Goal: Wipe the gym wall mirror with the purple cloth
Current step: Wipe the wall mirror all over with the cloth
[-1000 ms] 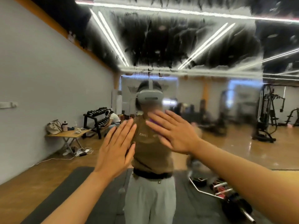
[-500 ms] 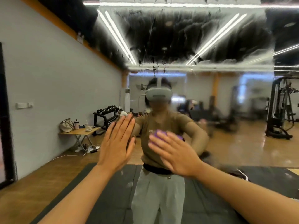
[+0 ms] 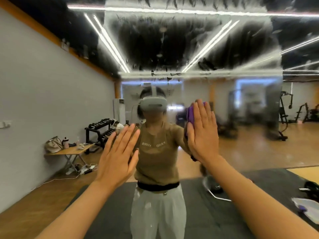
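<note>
The gym wall mirror (image 3: 241,118) fills the view, streaked and foggy across its upper and right parts. My right hand (image 3: 202,133) presses flat on the purple cloth (image 3: 189,114), holding it against the glass at centre right. Only the cloth's left edge shows past my fingers. My left hand (image 3: 119,156) rests flat on the mirror at centre left, fingers apart, with nothing in it. My own reflection stands between both hands.
The mirror reflects a grey wall on the left, a folding table (image 3: 72,150) with a bag, a dumbbell rack (image 3: 100,130), a dark floor mat (image 3: 224,204) and weight machines (image 3: 284,118) at the right.
My right hand has slid the purple cloth up and to the right across the glass, turning from slanted to upright. My left hand has stayed flat in nearly the same place.
</note>
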`<move>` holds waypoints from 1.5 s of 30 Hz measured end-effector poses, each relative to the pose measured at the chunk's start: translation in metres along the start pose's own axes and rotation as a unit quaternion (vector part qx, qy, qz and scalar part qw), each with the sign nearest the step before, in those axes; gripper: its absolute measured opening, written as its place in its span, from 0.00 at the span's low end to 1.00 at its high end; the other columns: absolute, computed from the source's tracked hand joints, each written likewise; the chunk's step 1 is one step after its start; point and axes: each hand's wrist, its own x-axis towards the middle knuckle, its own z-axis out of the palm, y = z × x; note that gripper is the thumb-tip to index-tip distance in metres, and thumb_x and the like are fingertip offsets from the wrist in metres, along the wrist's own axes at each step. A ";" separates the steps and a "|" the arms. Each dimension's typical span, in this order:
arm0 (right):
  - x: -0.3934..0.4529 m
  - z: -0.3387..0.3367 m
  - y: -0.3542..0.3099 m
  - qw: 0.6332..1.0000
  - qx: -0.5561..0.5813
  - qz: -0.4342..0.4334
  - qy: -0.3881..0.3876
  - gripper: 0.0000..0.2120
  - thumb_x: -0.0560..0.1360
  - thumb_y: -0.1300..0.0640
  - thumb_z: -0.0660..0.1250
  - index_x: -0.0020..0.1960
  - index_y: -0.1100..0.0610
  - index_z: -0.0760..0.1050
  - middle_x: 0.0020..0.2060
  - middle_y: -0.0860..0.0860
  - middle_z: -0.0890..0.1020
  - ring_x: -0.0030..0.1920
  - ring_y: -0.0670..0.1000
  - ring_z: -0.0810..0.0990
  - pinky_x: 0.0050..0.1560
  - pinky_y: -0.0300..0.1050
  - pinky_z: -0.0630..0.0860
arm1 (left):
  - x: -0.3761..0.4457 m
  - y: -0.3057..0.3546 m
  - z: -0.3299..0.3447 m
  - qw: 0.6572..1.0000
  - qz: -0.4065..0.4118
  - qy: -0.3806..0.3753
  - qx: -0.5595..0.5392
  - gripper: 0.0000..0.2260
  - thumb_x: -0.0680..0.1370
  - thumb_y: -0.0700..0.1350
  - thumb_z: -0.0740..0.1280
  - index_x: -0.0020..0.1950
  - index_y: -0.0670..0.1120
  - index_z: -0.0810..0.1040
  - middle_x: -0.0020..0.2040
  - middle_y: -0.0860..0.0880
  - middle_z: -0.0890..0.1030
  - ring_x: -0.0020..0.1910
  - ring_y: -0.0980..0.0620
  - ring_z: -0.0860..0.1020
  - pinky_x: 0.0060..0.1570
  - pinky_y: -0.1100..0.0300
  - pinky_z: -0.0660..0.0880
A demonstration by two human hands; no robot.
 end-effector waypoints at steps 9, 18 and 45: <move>-0.071 -0.002 0.010 0.944 -0.038 -0.293 -0.146 0.25 0.84 0.52 0.55 0.79 0.58 0.61 0.79 0.56 0.62 0.80 0.56 0.59 0.78 0.54 0.58 | -0.002 -0.006 0.004 0.999 0.029 0.014 -0.018 0.28 0.82 0.51 0.56 0.81 0.44 0.58 0.82 0.45 0.56 0.81 0.47 0.54 0.79 0.45 0.51; -0.004 -0.002 -0.014 0.998 0.027 0.048 -0.033 0.29 0.82 0.54 0.52 0.81 0.61 0.54 0.80 0.54 0.55 0.81 0.53 0.49 0.80 0.47 0.42 | -0.002 0.002 0.012 0.999 0.001 0.029 -0.040 0.28 0.82 0.49 0.55 0.81 0.43 0.58 0.82 0.44 0.56 0.81 0.46 0.56 0.80 0.46 0.48; -0.058 0.027 -0.062 0.910 -0.033 -0.379 -0.166 0.28 0.82 0.51 0.56 0.81 0.55 0.59 0.81 0.53 0.58 0.81 0.56 0.53 0.81 0.55 0.48 | -0.010 -0.034 0.012 0.999 0.006 0.045 -0.003 0.28 0.84 0.52 0.53 0.81 0.42 0.58 0.82 0.43 0.56 0.81 0.46 0.57 0.79 0.44 0.52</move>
